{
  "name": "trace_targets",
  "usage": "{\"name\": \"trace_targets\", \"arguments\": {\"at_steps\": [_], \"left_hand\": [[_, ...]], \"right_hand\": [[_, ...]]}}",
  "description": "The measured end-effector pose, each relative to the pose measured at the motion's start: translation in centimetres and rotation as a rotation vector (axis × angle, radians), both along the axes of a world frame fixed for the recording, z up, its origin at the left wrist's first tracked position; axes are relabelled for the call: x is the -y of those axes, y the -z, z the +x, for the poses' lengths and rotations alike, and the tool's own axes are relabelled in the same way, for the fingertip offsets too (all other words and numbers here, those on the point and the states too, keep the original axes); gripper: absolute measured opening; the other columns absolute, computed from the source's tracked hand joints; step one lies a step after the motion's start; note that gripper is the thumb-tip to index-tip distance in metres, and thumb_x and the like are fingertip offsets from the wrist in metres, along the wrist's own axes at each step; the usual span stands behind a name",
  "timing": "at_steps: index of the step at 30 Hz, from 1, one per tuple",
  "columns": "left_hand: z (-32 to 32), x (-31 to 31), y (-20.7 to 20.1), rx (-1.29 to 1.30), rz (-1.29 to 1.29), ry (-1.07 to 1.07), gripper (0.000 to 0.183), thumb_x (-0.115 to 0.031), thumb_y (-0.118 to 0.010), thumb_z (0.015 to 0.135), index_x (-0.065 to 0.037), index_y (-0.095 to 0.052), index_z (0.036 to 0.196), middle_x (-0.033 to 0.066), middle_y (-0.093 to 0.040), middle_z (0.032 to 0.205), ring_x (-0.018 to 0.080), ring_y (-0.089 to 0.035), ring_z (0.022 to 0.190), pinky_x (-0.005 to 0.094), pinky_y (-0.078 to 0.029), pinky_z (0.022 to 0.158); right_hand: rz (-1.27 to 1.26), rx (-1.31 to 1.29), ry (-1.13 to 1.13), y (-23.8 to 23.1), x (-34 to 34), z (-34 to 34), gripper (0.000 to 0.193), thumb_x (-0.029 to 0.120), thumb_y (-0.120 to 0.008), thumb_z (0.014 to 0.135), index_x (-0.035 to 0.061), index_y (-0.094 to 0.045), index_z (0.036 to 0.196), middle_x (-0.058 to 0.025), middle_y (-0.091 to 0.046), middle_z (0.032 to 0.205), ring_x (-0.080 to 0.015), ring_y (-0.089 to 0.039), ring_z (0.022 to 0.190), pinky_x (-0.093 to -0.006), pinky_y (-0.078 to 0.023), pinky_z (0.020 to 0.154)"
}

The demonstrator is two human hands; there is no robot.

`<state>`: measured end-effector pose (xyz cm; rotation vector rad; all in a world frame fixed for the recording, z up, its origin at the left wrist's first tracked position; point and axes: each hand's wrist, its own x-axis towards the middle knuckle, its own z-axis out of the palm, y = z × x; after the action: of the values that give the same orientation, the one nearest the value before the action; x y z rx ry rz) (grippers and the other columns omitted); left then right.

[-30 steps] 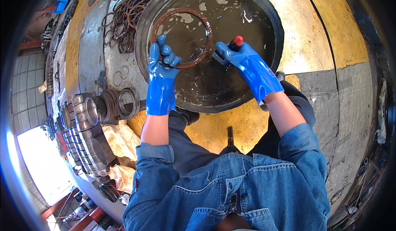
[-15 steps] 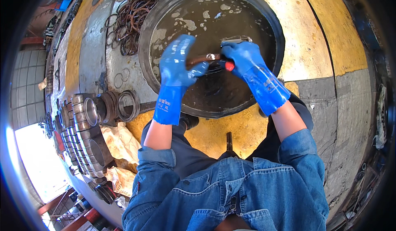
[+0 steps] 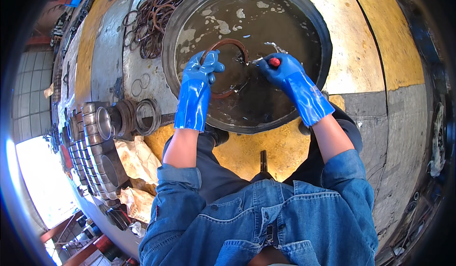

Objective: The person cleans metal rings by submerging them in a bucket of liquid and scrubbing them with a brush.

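My left hand [image 3: 199,70], in a blue rubber glove, is closed around the left side of a rusty brown metal ring [image 3: 230,42]. The ring is held tilted over a round black tub [image 3: 325,47] of murky water, its lower part close to the surface. My right hand [image 3: 286,71], gloved the same way, is wrapped round a tool with a red handle end [image 3: 274,62]. Its working end is mostly hidden by the glove. Some splashing water shows beside the right hand, which is apart from the ring.
A heap of rusty rings [image 3: 159,16] lies beyond the tub's left side. Metal cylinders [image 3: 92,137] stand in rows at the left, next to stacked rings [image 3: 148,117] and crumpled brown paper [image 3: 137,159]. Worn metal plates [image 3: 356,38] cover the floor at right.
My left hand has gone from spread fingers to gripping the ring, which now stands up more steeply. My right hand has turned, bringing the red handle end upward.
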<state>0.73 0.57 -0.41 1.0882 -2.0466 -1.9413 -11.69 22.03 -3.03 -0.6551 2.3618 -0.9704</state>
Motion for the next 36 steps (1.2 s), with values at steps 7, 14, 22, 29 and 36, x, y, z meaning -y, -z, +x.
{"name": "trace_targets", "arguments": {"at_steps": [7, 14, 22, 29, 36], "left_hand": [[-0.6, -1.0, -0.5, -0.053, 0.09, -0.035, 0.035, -0.031, -0.068, 0.103, -0.008, -0.069, 0.129, -0.0006, -0.066, 0.078, 0.003, -0.043, 0.052, 0.0198, -0.032, 0.046], [-0.4, -0.2, 1.0, -0.123, 0.162, -0.028, 0.038, -0.028, -0.068, 0.103, -0.003, -0.067, 0.132, -0.0007, -0.061, 0.07, 0.0041, -0.04, 0.046, 0.0202, -0.03, 0.042], [-0.3, -0.6, 1.5, -0.197, 0.129, 0.02, 0.038, -0.027, -0.068, 0.103, -0.002, -0.067, 0.131, -0.0004, -0.061, 0.065, 0.004, -0.043, 0.046, 0.0205, -0.032, 0.042], [-0.4, -0.9, 1.4, -0.214, 0.087, 0.052, 0.04, -0.026, -0.066, 0.104, 0.001, -0.065, 0.133, 0.0003, -0.061, 0.065, 0.0041, -0.042, 0.044, 0.0206, -0.031, 0.042], [-0.2, -2.1, -0.1, -0.06, 0.006, 0.068, 0.036, -0.033, -0.071, 0.101, -0.009, -0.072, 0.128, -0.0023, -0.062, 0.068, 0.0031, -0.044, 0.051, 0.0191, -0.033, 0.047]], "right_hand": [[-0.255, -0.788, -0.256, 3.1, 2.0, 1.6, 0.03, 0.02, -0.069, 0.084, 0.019, -0.066, 0.114, -0.0106, -0.072, 0.115, -0.0336, -0.073, 0.082, -0.043, -0.058, 0.067], [-0.324, -0.256, -0.018, 3.2, 2.2, 4.1, 0.024, 0.031, -0.067, 0.094, 0.013, -0.077, 0.107, -0.0152, -0.076, 0.102, -0.038, -0.072, 0.096, -0.0451, -0.058, 0.085], [-0.722, 0.811, 0.132, 1.1, 1.6, 3.8, 0.031, 0.027, -0.076, 0.091, -0.0011, -0.077, 0.105, -0.0073, -0.076, 0.089, -0.0147, -0.071, 0.079, -0.0297, -0.057, 0.076], [-0.431, 0.587, 0.036, 1.5, 1.6, 2.9, 0.032, 0.032, -0.076, 0.091, 0.0029, -0.076, 0.105, -0.0057, -0.075, 0.089, -0.0129, -0.07, 0.078, -0.0317, -0.056, 0.074], [-0.1, -0.391, -0.047, 2.3, 1.9, 2.8, 0.021, 0.027, -0.068, 0.092, 0.0137, -0.073, 0.108, -0.0147, -0.075, 0.099, -0.0339, -0.074, 0.089, -0.0426, -0.059, 0.077]]}}
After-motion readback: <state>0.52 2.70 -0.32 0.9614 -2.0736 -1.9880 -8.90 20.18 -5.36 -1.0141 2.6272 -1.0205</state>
